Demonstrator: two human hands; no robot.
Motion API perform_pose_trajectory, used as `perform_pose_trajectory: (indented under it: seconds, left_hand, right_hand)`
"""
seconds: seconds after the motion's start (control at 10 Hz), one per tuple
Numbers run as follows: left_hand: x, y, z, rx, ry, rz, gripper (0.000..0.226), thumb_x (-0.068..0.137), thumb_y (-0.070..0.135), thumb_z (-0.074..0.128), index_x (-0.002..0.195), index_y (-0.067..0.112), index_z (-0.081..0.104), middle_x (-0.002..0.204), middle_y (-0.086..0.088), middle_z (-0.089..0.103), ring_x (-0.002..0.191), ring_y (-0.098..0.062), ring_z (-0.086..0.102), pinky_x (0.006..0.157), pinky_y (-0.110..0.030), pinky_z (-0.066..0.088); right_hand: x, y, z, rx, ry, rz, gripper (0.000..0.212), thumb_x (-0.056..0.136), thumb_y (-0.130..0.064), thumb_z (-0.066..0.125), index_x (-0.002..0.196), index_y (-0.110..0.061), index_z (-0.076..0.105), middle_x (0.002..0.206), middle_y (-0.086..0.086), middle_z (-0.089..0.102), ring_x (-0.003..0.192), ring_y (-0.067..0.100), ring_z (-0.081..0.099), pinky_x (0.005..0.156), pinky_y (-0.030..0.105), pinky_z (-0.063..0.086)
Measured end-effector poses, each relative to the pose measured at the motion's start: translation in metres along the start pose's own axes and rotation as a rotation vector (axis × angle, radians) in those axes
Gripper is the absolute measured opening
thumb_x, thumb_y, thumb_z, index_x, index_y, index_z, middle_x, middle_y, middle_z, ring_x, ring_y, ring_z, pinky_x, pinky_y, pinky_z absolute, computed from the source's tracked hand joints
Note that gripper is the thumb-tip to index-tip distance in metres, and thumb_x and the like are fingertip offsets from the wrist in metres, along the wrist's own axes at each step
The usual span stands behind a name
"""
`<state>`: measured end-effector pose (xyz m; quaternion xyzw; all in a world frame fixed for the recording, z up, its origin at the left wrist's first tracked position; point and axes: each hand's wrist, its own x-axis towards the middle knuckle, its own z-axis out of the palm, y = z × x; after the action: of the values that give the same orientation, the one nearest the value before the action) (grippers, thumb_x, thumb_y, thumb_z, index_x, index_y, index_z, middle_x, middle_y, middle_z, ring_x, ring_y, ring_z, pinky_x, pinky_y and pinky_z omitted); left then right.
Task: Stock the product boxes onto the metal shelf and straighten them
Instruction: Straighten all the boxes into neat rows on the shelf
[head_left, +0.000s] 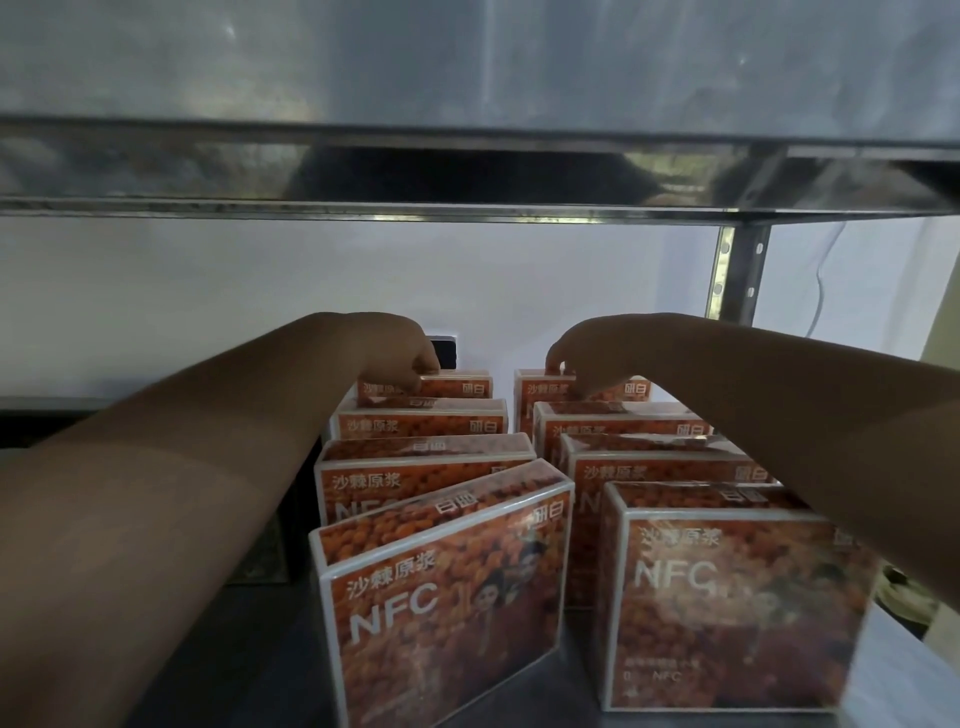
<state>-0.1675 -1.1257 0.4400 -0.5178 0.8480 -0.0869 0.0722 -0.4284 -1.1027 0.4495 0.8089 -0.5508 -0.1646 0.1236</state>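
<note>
While my left hand (400, 358) curls its fingers (423, 376) over the top edge of the rear left box (457, 388), an orange berry-printed rectangular carton with white edges, my right hand (587, 364) pinches the top rim of the rear right box (631, 391) of the same kind, fingertips (553, 364) clamped on it. Both boxes stand at the back of the grey metal shelf (249, 675), close to the white wall (208, 291).

Nearer me from my fingers, three more cartons stand in each row, eight in all. Stocking looks largely done, I judge, though I cannot see whether any boxes wait off the shelf. Straightening is left: the front left box (447, 592) is twisted out of line and leans, while the front right box (727, 597) faces me squarely.

Just behind my left fingers sits a dark wall plate (444, 351). Above both hands runs the steel rim of the upper shelf (467, 210), limiting headroom. Beyond my right fingers stands a perforated steel post (737, 275), with a thin white cable (826, 291) past it. My right forearm crosses low over its row and could nudge those cartons.
</note>
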Motion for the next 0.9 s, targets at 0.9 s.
perform_pose_trajectory:
  seconds: [0.9]
  left_hand:
    - [-0.042,0.025,-0.027,-0.312,-0.059,0.116,0.030,0.083,0.056,0.071,0.110,0.042,0.070,0.104,0.021,0.070,0.091,-0.005,0.069,0.083,-0.033,0.057]
  right_hand:
    - [-0.031,0.007,-0.009,0.371,0.027,-0.093,0.039,0.089,-0.032,0.076,0.126,-0.030,0.065,0.119,-0.008,0.069,0.100,0.011,0.064,0.082,0.025,0.053]
